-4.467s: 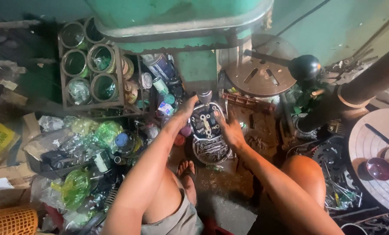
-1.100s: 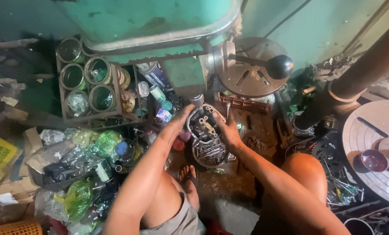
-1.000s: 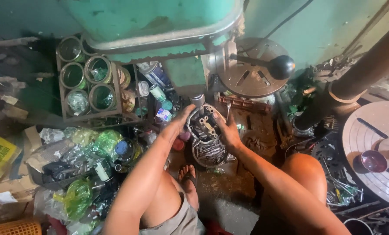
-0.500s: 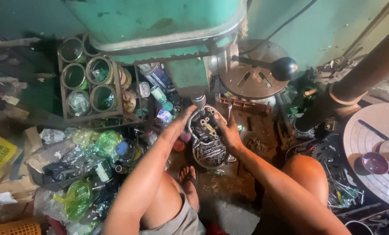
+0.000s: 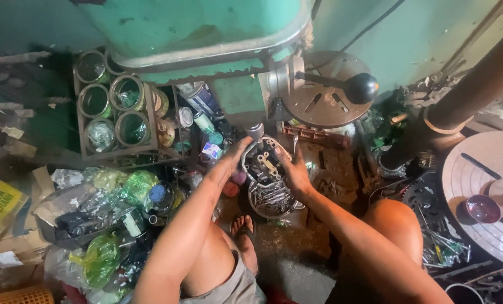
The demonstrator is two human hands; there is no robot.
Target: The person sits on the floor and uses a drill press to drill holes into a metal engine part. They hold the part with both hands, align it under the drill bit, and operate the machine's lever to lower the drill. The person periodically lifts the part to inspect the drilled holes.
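Observation:
A round grey metal engine part (image 5: 266, 166) with small fittings inside sits low in front of me, over a round dish of loose bolts and tools (image 5: 271, 200). My left hand (image 5: 233, 159) grips its left rim. Along its right rim my right hand (image 5: 294, 170) holds on with fingers curled. Both forearms reach down from my bent knees; my sandalled foot (image 5: 243, 228) shows just below the dish.
A large green machine (image 5: 206, 39) stands behind, with a round slotted metal table (image 5: 319, 101) and a black-knobbed lever (image 5: 361, 88). A crate of open tins (image 5: 113, 110) and plastic bags (image 5: 102, 225) crowd the left. A round wooden disc (image 5: 482, 186) with a small bowl lies right.
My hands stay on the round metal part. The view has shifted slightly, with the machine and tins sitting a little lower and to the right in the picture.

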